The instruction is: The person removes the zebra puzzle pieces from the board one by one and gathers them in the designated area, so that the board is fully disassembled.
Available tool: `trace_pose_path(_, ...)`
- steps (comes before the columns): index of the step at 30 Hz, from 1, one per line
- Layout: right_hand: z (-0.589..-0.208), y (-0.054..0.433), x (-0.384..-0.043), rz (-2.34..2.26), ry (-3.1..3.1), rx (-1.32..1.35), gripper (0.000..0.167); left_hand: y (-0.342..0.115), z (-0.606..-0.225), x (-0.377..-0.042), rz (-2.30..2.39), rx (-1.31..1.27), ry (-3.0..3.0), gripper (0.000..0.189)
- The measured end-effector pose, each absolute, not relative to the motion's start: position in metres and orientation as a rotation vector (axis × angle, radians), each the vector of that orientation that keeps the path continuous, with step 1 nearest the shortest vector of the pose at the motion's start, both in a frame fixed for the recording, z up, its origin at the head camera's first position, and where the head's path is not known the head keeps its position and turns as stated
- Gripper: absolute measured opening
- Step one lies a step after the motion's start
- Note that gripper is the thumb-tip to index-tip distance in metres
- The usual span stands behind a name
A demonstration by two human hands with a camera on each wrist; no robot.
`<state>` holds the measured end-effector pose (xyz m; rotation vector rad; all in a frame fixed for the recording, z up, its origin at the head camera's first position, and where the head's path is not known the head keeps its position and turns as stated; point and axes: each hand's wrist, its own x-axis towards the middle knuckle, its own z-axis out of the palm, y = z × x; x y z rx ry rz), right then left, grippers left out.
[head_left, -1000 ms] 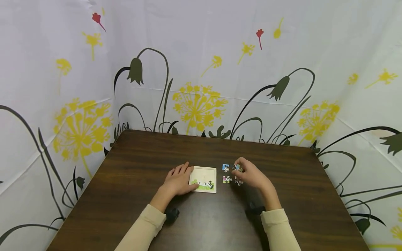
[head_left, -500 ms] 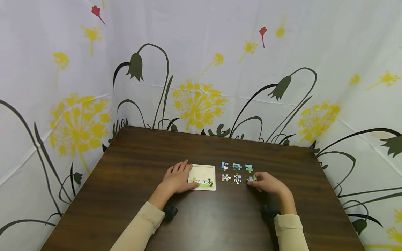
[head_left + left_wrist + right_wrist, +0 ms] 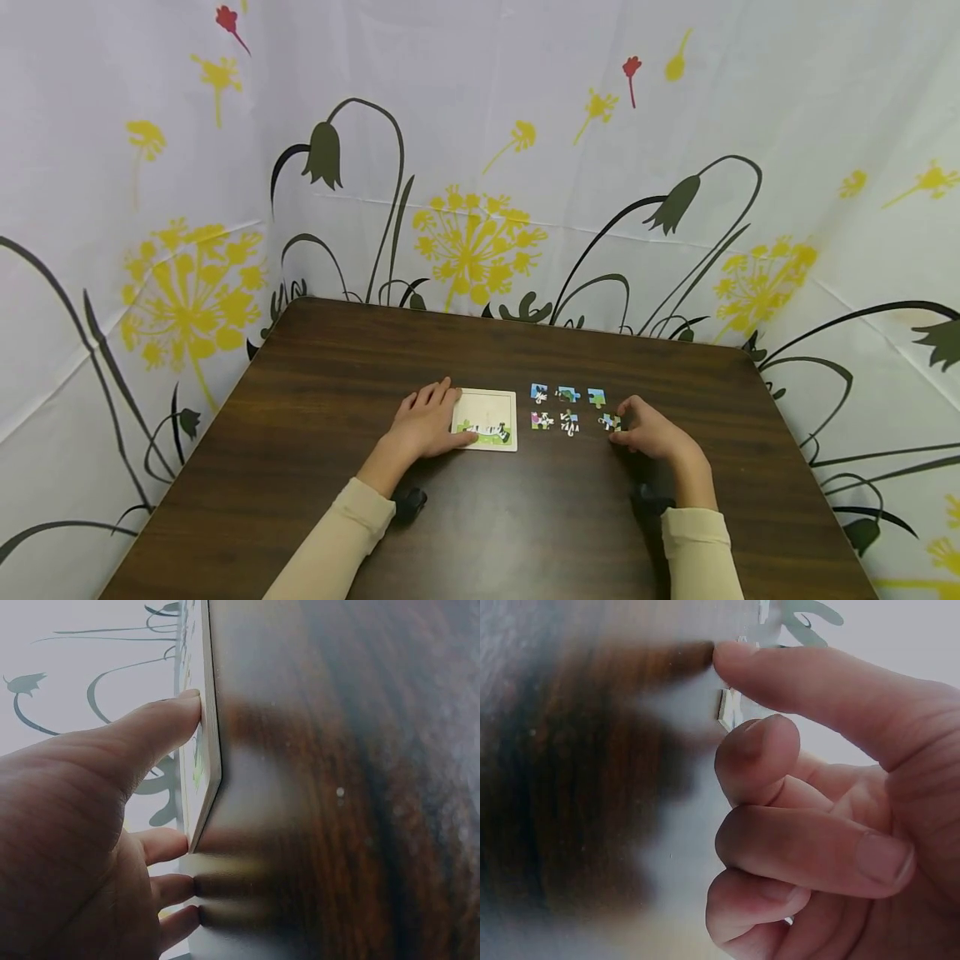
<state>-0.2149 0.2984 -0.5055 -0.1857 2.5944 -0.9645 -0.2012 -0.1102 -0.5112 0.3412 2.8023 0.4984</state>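
Note:
My left hand [image 3: 423, 425] lies on the left side of a shallow square puzzle board [image 3: 485, 404]. In the left wrist view its thumb [image 3: 176, 712] rests on the board's face, fingers stretched past the corner. My right hand [image 3: 656, 433] is at the lower right jigsaw piece [image 3: 611, 422], thumb [image 3: 739, 664] and index finger [image 3: 757, 754] spread on either side with a gap by the thumb. Its other fingers are curled. Several more pieces lie in two rows, among them a blue-green one [image 3: 596, 397] and a zebra-patterned one [image 3: 570, 423].
All of it is on a dark wooden table [image 3: 487, 517]. A white curtain [image 3: 480, 100] with printed flowers hangs behind the far edge. Dark wrist devices sit under both forearms, the left one [image 3: 409, 506] partly hidden.
My right hand has gone from the middle of the pieces to the right end. The lower right piece slid slightly right, and the thumb and index finger have parted. My left hand stays on the board.

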Motion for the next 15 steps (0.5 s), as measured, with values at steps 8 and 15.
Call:
trace_pose_path(8,-0.505,0.29,-0.217,-0.971,2.605,-0.297,0.027,-0.112,-0.511,-0.203,0.502,0.341,2.806,0.091)
trace_pose_path(15,-0.505,0.281,-0.216,-0.98,2.548,-0.327,0.027,-0.112,-0.51,-0.201,0.489,0.362,2.791,0.092)
